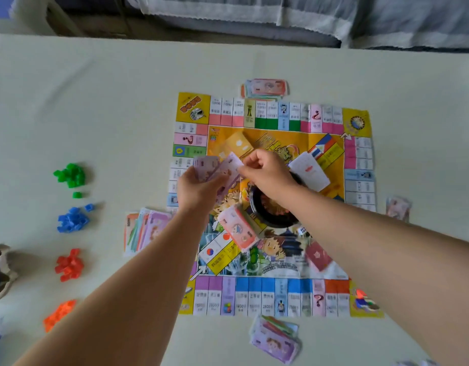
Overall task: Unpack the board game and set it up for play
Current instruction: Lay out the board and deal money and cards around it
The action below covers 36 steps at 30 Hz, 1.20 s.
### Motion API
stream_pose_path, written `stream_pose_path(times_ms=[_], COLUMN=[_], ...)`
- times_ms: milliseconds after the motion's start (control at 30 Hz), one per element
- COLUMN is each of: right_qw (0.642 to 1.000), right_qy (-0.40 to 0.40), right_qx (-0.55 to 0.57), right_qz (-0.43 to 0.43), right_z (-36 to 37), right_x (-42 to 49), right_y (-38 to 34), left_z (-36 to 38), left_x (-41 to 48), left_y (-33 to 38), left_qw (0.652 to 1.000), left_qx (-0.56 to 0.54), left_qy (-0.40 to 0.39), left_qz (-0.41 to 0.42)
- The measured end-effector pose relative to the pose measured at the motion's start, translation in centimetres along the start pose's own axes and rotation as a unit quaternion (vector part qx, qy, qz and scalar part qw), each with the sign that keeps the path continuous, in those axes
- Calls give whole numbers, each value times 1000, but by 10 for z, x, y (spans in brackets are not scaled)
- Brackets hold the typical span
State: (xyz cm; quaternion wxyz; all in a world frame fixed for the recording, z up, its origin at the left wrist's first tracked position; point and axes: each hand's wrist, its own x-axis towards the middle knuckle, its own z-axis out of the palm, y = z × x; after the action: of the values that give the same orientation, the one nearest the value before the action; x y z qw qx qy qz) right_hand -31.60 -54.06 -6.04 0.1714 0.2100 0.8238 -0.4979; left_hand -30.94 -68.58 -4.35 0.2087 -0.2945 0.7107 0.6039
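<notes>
Bare left hand, bare right hand, left forearm and right forearm likewise bare

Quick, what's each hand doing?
Left hand: gripping a stack of purple paper play money.
Right hand: pinching one pale purple paper bill.

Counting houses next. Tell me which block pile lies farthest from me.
The green pile, at the far end of the row left of the board; the blue, red and orange piles lie nearer you.
</notes>
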Motion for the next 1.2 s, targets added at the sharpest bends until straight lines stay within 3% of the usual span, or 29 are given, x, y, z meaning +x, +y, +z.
stream_pose_path(times_ms=[200, 400, 733, 867, 1033, 1200], right_qw=[994, 979, 980, 985, 992, 984], right_qy=[24, 86, 122, 157, 45, 91], right_qx=[80, 164, 126, 38, 112, 149], right_qz=[65, 82, 93, 56, -40, -35], right_z=[-64, -90, -91, -92, -107, -131], right_x=[60, 127, 182, 176, 134, 87], right_y=[8, 7, 11, 15, 17, 66], left_z=[67, 104, 130, 139, 157, 202], left_x=[42, 81, 101, 92, 71, 27], left_y=[46, 70, 71, 74, 73, 56], left_qw=[980, 981, 989, 994, 999, 996], left_qx=[-154, -178, -99, -78, 18, 80], left_qy=[10, 42, 110, 78, 27, -31], left_qz=[-123, -70, 1, 15, 36, 27])
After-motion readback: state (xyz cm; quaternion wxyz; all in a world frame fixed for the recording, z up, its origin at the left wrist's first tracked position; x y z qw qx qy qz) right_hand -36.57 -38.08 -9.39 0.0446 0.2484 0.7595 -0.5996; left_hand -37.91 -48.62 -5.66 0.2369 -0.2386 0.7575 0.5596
